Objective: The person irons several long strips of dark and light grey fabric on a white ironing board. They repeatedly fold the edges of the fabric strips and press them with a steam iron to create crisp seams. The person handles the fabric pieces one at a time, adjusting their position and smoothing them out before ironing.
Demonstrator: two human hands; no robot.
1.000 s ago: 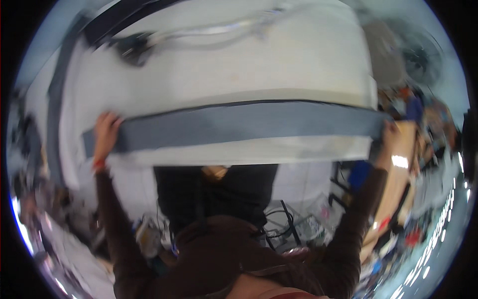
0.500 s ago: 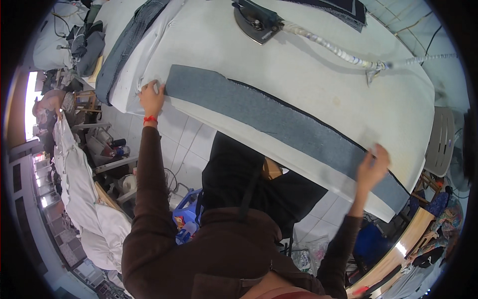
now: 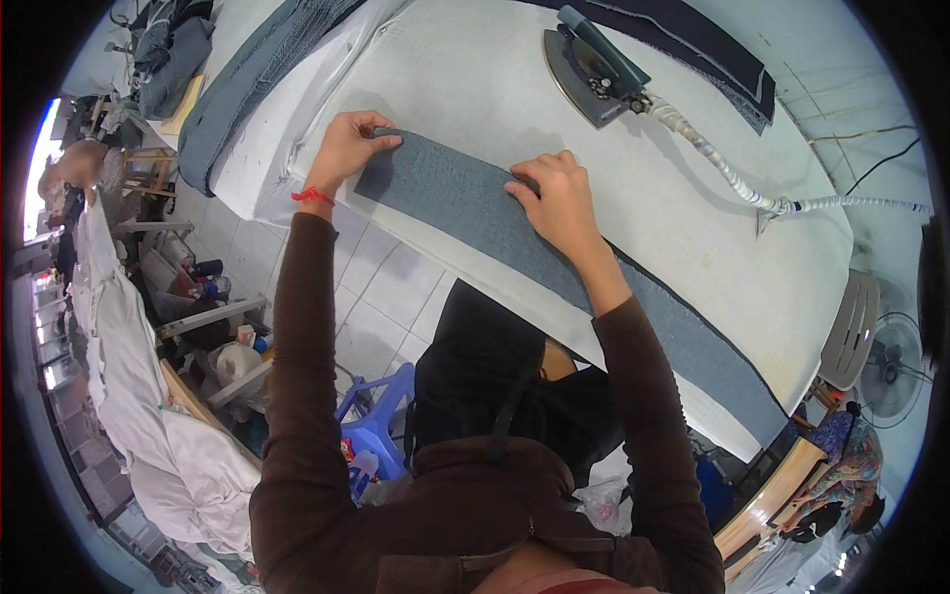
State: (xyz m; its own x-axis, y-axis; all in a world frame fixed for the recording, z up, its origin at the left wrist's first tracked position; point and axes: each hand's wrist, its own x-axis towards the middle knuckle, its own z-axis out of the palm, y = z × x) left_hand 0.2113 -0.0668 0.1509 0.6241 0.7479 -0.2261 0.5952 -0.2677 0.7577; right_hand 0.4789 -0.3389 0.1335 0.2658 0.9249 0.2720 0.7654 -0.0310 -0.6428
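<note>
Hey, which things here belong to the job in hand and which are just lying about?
In the job:
grey fabric strip, pinched by left hand and right hand
white-covered table under it
iron, probably; untouched on the table

Lying about:
blue stool
fan
grey slatted chair

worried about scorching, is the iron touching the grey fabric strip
Apart: the head view shows the iron beyond the far edge of the grey fabric strip, with white table cover plainly visible between them.

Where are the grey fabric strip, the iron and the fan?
Grey fabric strip (image 3: 517, 238), head view: on its flat upper face.
Iron (image 3: 604, 51), head view: on its handle.
Fan (image 3: 892, 370), head view: near the middle of its round guard.
</note>
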